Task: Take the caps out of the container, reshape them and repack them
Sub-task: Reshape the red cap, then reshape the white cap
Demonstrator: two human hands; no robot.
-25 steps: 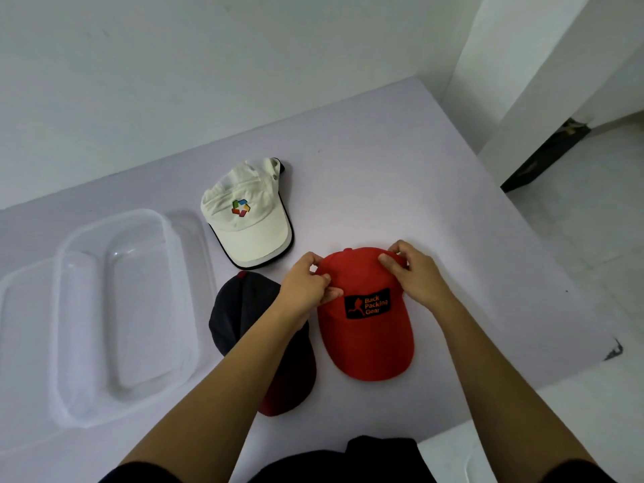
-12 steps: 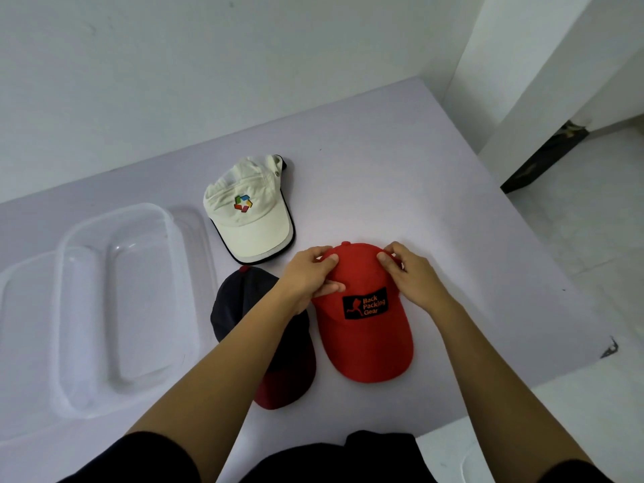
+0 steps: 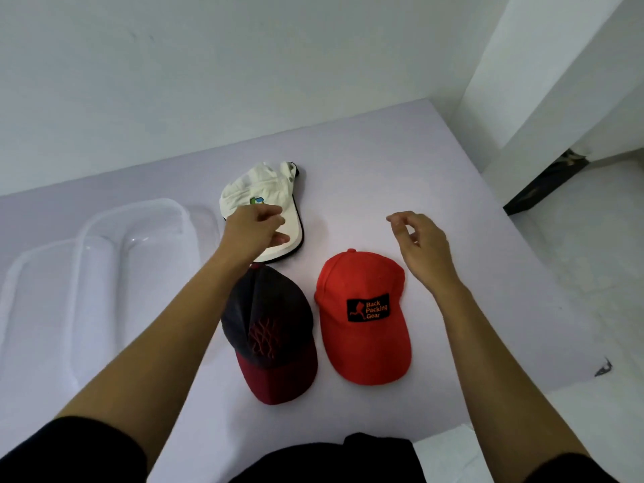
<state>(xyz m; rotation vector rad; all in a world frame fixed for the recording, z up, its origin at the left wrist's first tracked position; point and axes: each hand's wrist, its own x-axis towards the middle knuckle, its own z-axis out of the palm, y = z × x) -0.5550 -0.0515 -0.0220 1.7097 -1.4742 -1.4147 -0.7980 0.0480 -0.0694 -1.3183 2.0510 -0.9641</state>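
The left hand is hovering over the white cap, fingers loosely curled and gripping nothing; the right hand is hanging open and empty. Reshaping it likely needs both hands.

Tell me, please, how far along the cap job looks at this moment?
All three caps lie out on the table. The red cap and the dark cap sit with rounded crowns, apparently shaped. The left hand is over the white cap, whose crown looks crumpled; the right hand hovers empty. Repacking is left: the clear container holds nothing.
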